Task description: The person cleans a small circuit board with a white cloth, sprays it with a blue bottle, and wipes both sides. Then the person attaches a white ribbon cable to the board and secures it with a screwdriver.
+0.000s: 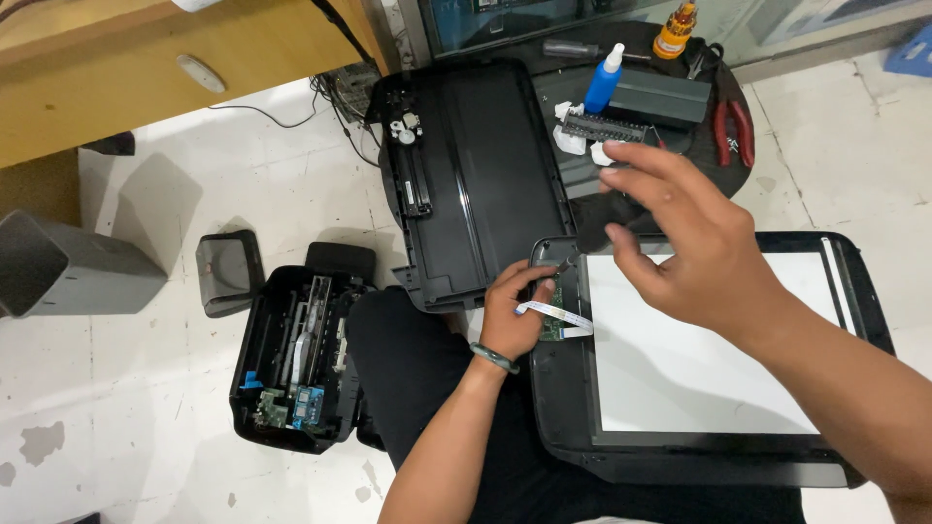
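My left hand (516, 309) rests on the left edge of a black scanner lid (563, 408) lying across my lap, its white backing sheet (680, 359) facing up. The fingers pinch a small dark tool tip by a green circuit board (555, 325) and a white flat ribbon cable (558, 312). My right hand (684, 238) hovers above the lid's top edge, fingers spread and slightly curled, holding nothing.
A black printer cover (476, 175) lies on the floor ahead. An opened printer body (296, 359) sits at left, a grey box (68, 267) further left. A dark tray (650, 97) holds a blue bottle (604, 78), red pliers (733, 126), an orange-capped screwdriver set (675, 29).
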